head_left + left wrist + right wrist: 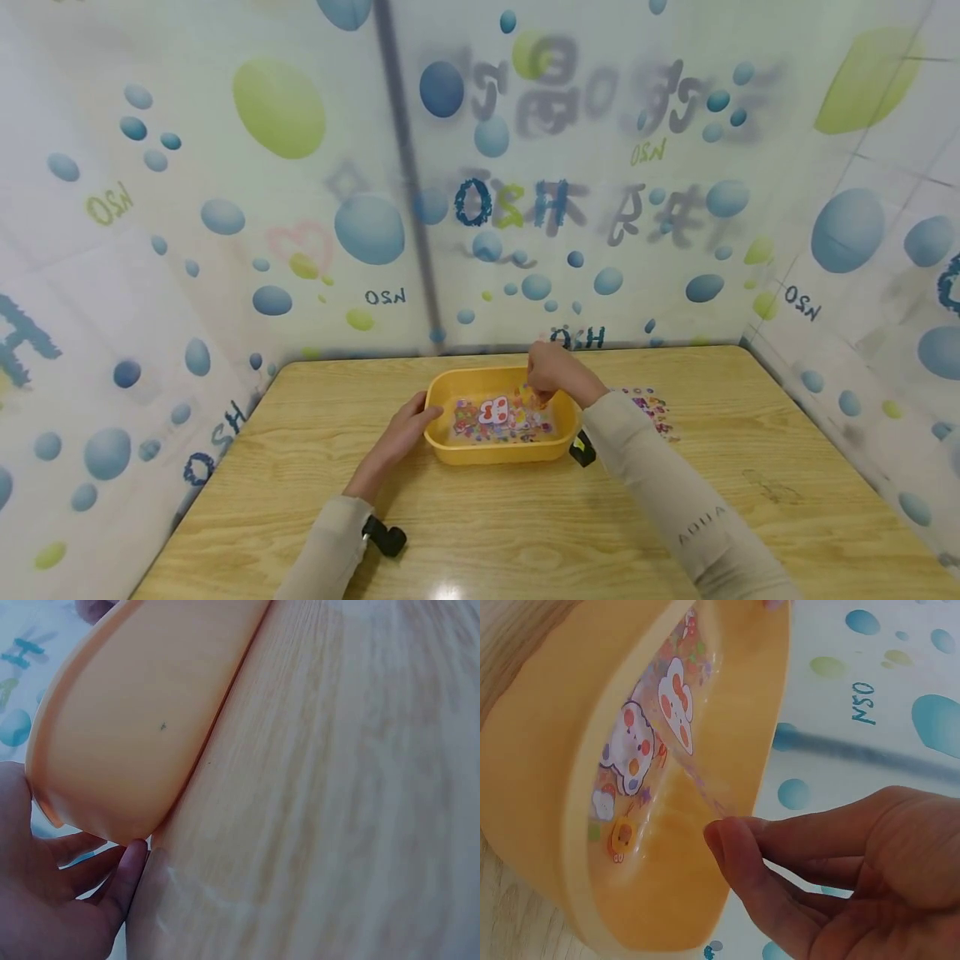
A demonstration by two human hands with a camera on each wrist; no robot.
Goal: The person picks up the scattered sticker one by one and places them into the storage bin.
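Note:
A yellow plastic basin (487,455) sits on the table, its inside floor covered with colourful cartoon stickers (468,427), including a white rabbit with red cheeks (676,705). My left hand (408,421) grips the basin's left end, thumb at the rim and fingers along the outer wall (112,765). Over the basin's right side, my right hand (553,368) pinches the edge of a thin clear sticker sheet (697,778) between thumb and fingertips. The sheet slants down from the fingertips into the basin; where its lower end stops is hard to tell.
More small stickers (652,408) lie on the wooden table (480,533) to the right of the basin, partly behind the right sleeve. A curtain (525,275) printed with blue and green dots hangs behind the table. Black wrist cameras (386,537) are strapped to the arms.

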